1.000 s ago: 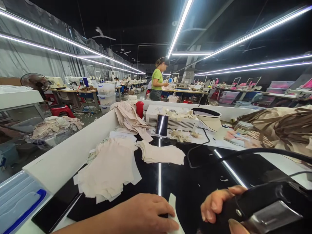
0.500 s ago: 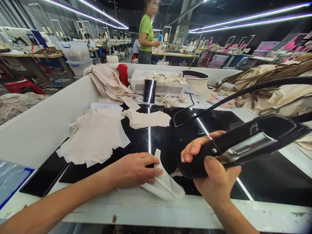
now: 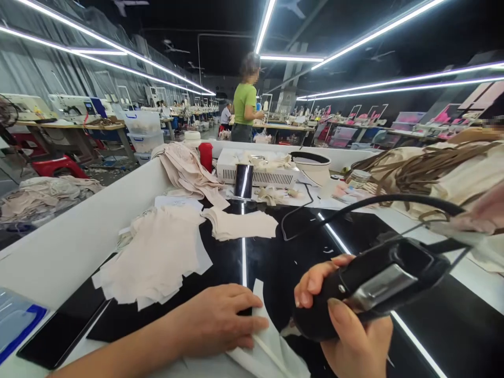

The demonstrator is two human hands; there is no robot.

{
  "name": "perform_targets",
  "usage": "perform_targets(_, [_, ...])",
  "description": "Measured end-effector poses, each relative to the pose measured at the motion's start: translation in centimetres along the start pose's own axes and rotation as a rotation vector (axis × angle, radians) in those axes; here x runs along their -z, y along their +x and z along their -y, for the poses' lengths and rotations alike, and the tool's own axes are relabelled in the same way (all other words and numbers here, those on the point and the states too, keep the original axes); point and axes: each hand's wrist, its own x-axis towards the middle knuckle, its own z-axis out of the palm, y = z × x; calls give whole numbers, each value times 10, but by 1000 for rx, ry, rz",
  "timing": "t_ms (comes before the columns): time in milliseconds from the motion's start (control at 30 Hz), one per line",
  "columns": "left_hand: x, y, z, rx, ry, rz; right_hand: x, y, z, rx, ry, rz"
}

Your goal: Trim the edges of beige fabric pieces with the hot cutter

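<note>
My right hand (image 3: 346, 320) is wrapped round a black corded handheld tool (image 3: 378, 278) with a shiny metal lever on its side. The tool's small metal tip points left, close to a white fabric piece (image 3: 277, 344) on the glossy black table surface (image 3: 271, 257). On that piece, along a narrow folded edge, the bent fingers of my left hand (image 3: 220, 320) press and hold the cloth. The piece's lower part runs out of the picture. Beyond my left hand lie a spread stack of cream fabric pieces (image 3: 153, 252) and a smaller stack of narrow pieces (image 3: 240, 223).
A black cable (image 3: 378, 202) arches above the right side. At the back stand a white vented box (image 3: 260, 178), a dark cylinder (image 3: 244, 181) and a red spool (image 3: 205, 156). A phone (image 3: 63, 333) lies left. A co-worker's blurred hand (image 3: 486, 212) enters from the right.
The camera has tilted up, so the table and both hands sit lower in view. A co-worker's hand and head have appeared at the right edge. My grips look the same.
</note>
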Motion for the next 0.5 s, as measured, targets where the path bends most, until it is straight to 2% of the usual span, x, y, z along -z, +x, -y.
perform_targets(200, [0,-1,1,14,-1,-1,-3,-5,-1,-95,18,-84])
perform_targets(400, [-1,-3,4,19,3,48,7,0,-6,11,-5,35])
perform_targets(500, [-3,-3,5,5,3,85,11,2,-6,2,-18,54])
